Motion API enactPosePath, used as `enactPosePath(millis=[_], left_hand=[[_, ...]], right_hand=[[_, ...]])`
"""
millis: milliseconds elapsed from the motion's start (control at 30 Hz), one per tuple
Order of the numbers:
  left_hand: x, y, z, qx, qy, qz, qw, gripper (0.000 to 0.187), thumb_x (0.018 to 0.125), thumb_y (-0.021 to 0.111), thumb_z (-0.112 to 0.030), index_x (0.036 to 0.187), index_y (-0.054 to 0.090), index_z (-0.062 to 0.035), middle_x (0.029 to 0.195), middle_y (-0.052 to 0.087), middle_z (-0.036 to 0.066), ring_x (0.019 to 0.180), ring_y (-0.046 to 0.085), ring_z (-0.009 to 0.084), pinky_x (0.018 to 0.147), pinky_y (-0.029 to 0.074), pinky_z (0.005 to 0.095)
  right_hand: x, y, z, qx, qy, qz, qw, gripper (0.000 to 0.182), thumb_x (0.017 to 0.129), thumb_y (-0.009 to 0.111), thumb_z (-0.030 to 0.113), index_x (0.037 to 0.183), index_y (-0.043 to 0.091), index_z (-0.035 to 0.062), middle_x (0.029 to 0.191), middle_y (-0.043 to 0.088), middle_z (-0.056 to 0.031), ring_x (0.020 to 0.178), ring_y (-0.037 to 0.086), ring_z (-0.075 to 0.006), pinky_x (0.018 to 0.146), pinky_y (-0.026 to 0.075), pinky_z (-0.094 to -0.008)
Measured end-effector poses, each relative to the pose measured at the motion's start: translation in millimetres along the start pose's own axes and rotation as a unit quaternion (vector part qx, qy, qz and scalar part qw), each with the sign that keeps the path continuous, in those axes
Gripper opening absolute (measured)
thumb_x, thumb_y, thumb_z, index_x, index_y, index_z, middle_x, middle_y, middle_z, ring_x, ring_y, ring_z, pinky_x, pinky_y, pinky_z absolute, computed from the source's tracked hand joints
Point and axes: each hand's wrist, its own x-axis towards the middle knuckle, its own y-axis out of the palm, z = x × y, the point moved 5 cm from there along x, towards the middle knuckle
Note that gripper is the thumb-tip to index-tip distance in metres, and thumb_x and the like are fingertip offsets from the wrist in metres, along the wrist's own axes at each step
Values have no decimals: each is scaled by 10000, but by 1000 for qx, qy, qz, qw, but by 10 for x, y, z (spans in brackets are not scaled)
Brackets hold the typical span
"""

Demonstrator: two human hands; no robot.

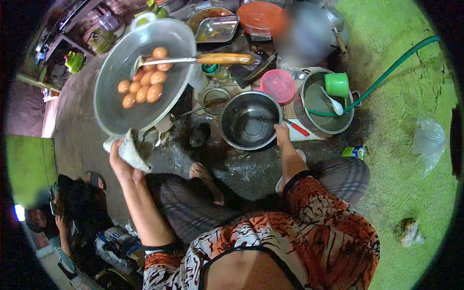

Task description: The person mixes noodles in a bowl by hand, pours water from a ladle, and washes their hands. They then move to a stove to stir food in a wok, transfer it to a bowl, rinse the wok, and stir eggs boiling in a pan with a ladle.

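Observation:
My left hand [126, 166] is closed on a pale folded cloth [133, 151], which lies against the near rim of a big metal wok [108, 104]. Whether the wok's handle is under the cloth is hidden. Several brown eggs [143, 86] sit in the wok, and a ladle with a wooden handle [224, 58] rests across its right rim. My right hand [282, 134] grips the right rim of a steel bowl [252, 121]. That bowl shows dark and bare inside. Just right of my right hand lies a red-handled knife [297, 128].
Right of the bowl stands a pot of water [316, 121] with a green cup [336, 84] and a green hose [396, 67]. A pink bowl [278, 86], a metal tray [217, 30] and an orange basin [258, 17] are behind. Another person [79, 208] is at lower left.

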Motion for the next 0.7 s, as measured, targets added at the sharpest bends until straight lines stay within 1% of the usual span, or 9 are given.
enactPosePath(millis=[100,167,233,300,367,467,567,633,700], left_hand=[[-43,80,-4,10,-10,-18,1000,281,818,493,-205,987,562,8,946,628,147,851,609,297,760,510,419],[53,-15,-7,2,-6,5,1000,310,839,467,-220,1000,571,24,976,626,155,892,609,284,816,500,403],[119,-5,-27,-2,-7,22,1000,322,850,470,-220,1028,561,31,995,621,162,915,603,293,817,502,408],[142,-74,-19,0,-13,1,1000,341,851,469,-220,1058,550,39,1019,613,170,928,601,293,818,503,416],[122,-83,-36,13,2,-40,999,357,861,449,-215,1090,533,45,1044,602,180,943,596,309,840,496,422],[174,-54,-30,15,12,-21,1000,334,858,442,-202,1059,543,46,1034,606,169,933,599,303,825,503,419],[162,-69,-40,26,23,-26,999,322,822,491,-205,1031,558,30,975,621,147,879,607,288,790,505,418],[114,31,-46,34,18,-33,999,316,821,492,-203,1025,561,29,972,622,147,872,609,287,783,508,414],[118,77,-17,33,17,-38,999,311,820,492,-201,1019,564,27,968,623,146,865,611,286,775,512,409]], right_hand=[[299,-109,-76,-38,-1,-32,999,400,789,609,211,1094,527,-33,908,612,-107,832,567,-206,752,441,-318],[94,-16,392,-256,70,-26,964,352,835,595,293,1013,543,-6,928,605,-114,728,574,-216,626,478,-337],[398,-153,283,-351,182,128,910,473,828,581,453,902,569,-14,649,565,-85,548,538,-172,505,458,-331],[381,-363,697,-338,238,78,907,565,830,516,548,812,605,-10,559,523,-71,483,495,-147,450,417,-292],[33,-457,1586,-138,182,18,973,642,829,444,616,771,632,4,566,540,-73,431,465,-143,421,393,-254],[132,-631,1759,39,245,99,964,698,822,401,649,815,637,-7,582,549,-59,469,501,-152,434,417,-257],[288,-750,1632,-37,254,133,957,734,810,385,674,786,626,-19,594,557,-53,509,528,-158,438,429,-258],[757,-1353,1423,217,148,-39,964,694,804,409,657,804,599,-11,611,554,-59,536,536,-186,456,448,-261],[706,-1801,1664,425,78,-253,865,625,815,442,604,891,559,-5,651,558,-79,548,538,-216,474,470,-269]])
